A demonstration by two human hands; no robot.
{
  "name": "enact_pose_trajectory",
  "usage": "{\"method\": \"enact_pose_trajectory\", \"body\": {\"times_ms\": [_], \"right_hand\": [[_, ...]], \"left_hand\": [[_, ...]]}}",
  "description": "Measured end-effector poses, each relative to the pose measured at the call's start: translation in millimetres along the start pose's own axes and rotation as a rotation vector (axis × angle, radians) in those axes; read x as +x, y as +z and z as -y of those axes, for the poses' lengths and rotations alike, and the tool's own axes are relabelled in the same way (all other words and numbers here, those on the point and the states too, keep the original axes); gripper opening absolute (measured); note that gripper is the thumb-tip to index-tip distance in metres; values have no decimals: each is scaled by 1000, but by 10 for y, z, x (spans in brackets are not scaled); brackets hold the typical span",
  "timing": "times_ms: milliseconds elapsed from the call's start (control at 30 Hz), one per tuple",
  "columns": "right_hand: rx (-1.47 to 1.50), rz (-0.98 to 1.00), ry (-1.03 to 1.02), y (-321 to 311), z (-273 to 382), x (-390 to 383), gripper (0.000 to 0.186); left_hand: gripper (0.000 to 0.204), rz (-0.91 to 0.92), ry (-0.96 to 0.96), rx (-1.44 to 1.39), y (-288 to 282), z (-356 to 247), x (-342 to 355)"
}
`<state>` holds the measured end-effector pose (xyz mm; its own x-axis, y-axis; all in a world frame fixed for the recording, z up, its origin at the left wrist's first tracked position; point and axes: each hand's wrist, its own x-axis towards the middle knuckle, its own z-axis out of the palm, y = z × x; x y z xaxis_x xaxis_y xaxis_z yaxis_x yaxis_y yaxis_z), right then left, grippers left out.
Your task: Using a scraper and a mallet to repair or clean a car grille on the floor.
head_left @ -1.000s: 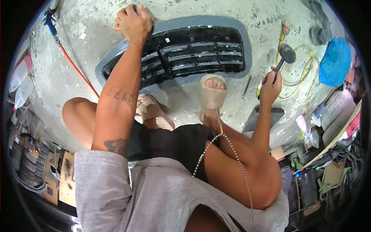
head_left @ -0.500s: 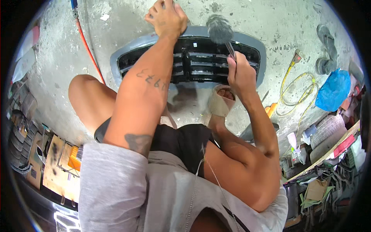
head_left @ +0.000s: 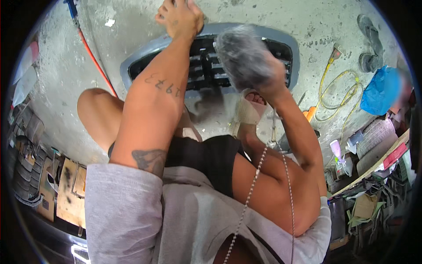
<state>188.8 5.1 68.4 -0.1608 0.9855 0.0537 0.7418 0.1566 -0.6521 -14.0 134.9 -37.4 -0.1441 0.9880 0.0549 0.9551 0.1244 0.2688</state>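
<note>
A black slatted car grille [head_left: 200, 86] with a grey surround lies on the floor in front of me. My right hand [head_left: 274, 77] is closed around the handle of a brush with a bushy dark grey head [head_left: 241, 57]. Motion blurs the brush, which hangs over the grille's right half and hides part of the slats; its handle is hidden. At the grille's far edge, my left hand [head_left: 181, 20] has its fingers curled in. Whatever those fingers may hold does not show. The left forearm crosses over the grille's left part.
An orange-red hose [head_left: 94, 57] runs along the floor at left. To the right lie a coiled yellow cord [head_left: 323, 99], a blue plastic bag [head_left: 377, 94] and a pair of dark slippers [head_left: 371, 42]. My slippered foot [head_left: 252, 108] is close to the grille's near edge. Cluttered shelving [head_left: 373, 176] stands at right.
The brush has swung down and toward me, its head now large and blurred beside my right hand. My left hand stays by the grille's far edge. A beaded necklace has swung right.
</note>
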Motion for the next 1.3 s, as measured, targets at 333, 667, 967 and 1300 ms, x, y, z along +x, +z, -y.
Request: {"method": "enact_pose_trajectory", "body": {"times_ms": [333, 667, 967, 1300], "right_hand": [[111, -120, -174, -40, -91, -88, 21], [140, -386, 226, -486, -255, -413, 22], [-27, -415, 437, -897, -338, -341, 25], [62, -465, 861, -947, -892, -929, 30]], "left_hand": [[30, -44, 59, 20, 30, -36, -57], [35, -95, 84, 38, 234, 387, 24], [36, -75, 98, 33, 323, 349, -25], [38, -82, 98, 62, 340, 326, 89]]}}
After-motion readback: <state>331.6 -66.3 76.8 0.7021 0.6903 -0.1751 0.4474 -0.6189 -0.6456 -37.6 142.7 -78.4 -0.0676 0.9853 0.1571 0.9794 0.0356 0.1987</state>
